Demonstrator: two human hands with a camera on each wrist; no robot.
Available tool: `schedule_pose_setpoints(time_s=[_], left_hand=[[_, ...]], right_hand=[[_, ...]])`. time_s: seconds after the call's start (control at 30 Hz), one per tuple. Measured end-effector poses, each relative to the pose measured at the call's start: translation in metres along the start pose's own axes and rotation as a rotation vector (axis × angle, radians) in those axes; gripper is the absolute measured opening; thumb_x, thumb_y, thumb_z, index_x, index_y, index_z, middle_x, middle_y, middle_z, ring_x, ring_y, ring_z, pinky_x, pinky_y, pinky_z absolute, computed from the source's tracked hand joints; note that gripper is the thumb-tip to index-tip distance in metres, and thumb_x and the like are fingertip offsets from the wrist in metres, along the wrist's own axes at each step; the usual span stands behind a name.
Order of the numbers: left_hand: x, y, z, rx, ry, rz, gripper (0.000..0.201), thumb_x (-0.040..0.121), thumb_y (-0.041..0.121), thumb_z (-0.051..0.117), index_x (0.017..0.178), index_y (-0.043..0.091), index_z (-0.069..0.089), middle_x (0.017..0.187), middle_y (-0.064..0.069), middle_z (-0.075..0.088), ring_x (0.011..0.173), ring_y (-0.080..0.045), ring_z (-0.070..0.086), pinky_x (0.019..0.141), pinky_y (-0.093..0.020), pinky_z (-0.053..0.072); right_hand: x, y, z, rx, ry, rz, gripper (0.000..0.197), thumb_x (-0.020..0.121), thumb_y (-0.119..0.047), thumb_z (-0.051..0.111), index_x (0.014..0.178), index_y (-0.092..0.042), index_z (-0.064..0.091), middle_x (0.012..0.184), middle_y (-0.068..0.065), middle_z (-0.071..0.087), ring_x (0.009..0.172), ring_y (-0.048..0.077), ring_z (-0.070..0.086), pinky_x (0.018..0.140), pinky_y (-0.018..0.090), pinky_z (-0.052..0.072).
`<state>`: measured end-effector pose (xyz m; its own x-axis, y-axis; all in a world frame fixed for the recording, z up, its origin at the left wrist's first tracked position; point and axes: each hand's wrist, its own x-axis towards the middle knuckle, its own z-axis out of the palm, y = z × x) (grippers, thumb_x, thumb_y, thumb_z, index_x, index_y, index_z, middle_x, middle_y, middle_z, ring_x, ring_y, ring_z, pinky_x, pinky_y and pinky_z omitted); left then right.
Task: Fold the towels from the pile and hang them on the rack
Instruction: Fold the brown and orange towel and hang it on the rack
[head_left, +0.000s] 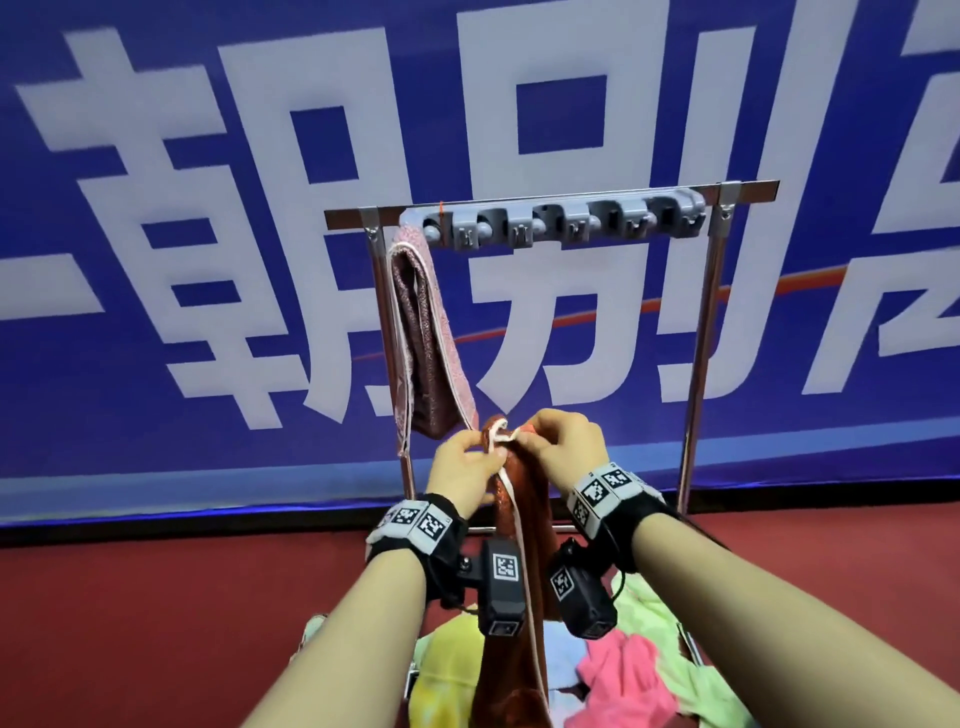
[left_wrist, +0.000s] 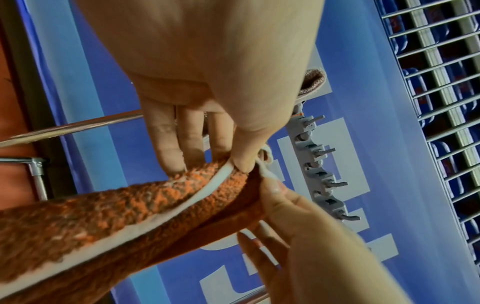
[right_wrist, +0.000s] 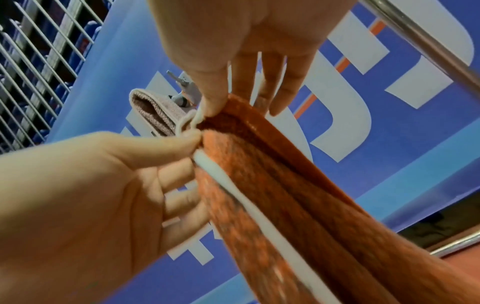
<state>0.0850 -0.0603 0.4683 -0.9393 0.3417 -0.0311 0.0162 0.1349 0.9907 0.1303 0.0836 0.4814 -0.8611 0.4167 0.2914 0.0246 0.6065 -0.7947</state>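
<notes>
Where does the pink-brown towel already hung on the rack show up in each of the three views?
Head: pink-brown towel hangs left of centre, at the hook strip's left end.
Left wrist: only a folded end, right of the left hand.
Right wrist: folded end, centre-left.
Shared landmark: the hook strip.

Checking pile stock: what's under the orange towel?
Under the orange towel, the pile shows pink, green, yellow and blue cloths. Whatever lies directly beneath its hanging end is covered.
</notes>
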Motion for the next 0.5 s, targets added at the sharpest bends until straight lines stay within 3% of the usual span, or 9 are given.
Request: schedule_pose_setpoints(time_s=[0.1, 0.13, 0.23, 0.3, 0.4, 0.5], left_hand=[[0.000, -0.024, -0.006, 0.135, 0.033, 0.026, 0.055, 0.086, 0.006, 0.070, 0.131, 0.023, 0.045, 0.088, -0.005, 0.072, 0.080, -0.025, 0.070, 0.083, -0.042, 0.058], [-0.001, -0.027, -0.008, 0.210, 0.040, 0.054, 0.059, 0.083, 0.011, 0.073, 0.131, 0.030, 0.046, 0.088, -0.002, 0.073, 0.085, -0.024, 0.070, 0.087, -0.042, 0.056], [0.000, -0.022, -0.011, 0.347, 0.072, 0.175, 0.029, 0.082, 0.019, 0.076, 0.106, 0.034, 0.067, 0.088, 0.007, 0.074, 0.088, -0.011, 0.069, 0.088, -0.034, 0.055], [0.004, -0.018, -0.010, 0.356, 0.041, 0.208, 0.018, 0.081, 0.017, 0.073, 0.091, 0.032, 0.073, 0.080, 0.009, 0.074, 0.083, -0.009, 0.070, 0.087, -0.035, 0.057], [0.005, -0.023, -0.011, 0.360, -0.038, 0.205, 0.018, 0.079, 0.022, 0.070, 0.094, 0.028, 0.075, 0.068, 0.012, 0.069, 0.070, -0.009, 0.066, 0.077, -0.031, 0.056], [0.002, -0.027, -0.012, 0.344, -0.041, 0.216, 0.019, 0.080, 0.039, 0.076, 0.091, 0.023, 0.076, 0.081, 0.007, 0.075, 0.082, -0.012, 0.071, 0.075, -0.030, 0.056]], right_hand=[[0.004, -0.006, 0.001, -0.061, -0.013, -0.004, 0.007, 0.089, -0.024, 0.066, 0.088, -0.020, 0.071, 0.087, 0.004, 0.072, 0.088, 0.022, 0.062, 0.072, 0.025, 0.039], [0.005, -0.007, 0.003, -0.094, -0.051, -0.024, 0.008, 0.090, -0.021, 0.064, 0.091, -0.019, 0.072, 0.089, 0.006, 0.073, 0.091, 0.024, 0.061, 0.073, 0.026, 0.040], [0.001, -0.006, 0.012, -0.223, -0.214, -0.089, 0.008, 0.088, -0.020, 0.066, 0.091, -0.019, 0.073, 0.091, 0.007, 0.073, 0.096, 0.028, 0.064, 0.082, 0.032, 0.050], [-0.004, -0.005, 0.015, -0.254, -0.218, -0.098, 0.004, 0.084, -0.022, 0.070, 0.088, -0.020, 0.070, 0.089, 0.006, 0.073, 0.093, 0.028, 0.064, 0.081, 0.032, 0.050], [-0.007, -0.002, 0.012, -0.146, -0.146, -0.050, 0.019, 0.077, -0.018, 0.076, 0.079, -0.021, 0.057, 0.070, -0.003, 0.064, 0.072, 0.017, 0.059, 0.069, 0.026, 0.043], [-0.010, -0.001, 0.008, -0.135, -0.186, -0.073, 0.020, 0.078, -0.012, 0.073, 0.076, -0.019, 0.055, 0.066, -0.005, 0.060, 0.066, 0.015, 0.055, 0.065, 0.023, 0.038]])
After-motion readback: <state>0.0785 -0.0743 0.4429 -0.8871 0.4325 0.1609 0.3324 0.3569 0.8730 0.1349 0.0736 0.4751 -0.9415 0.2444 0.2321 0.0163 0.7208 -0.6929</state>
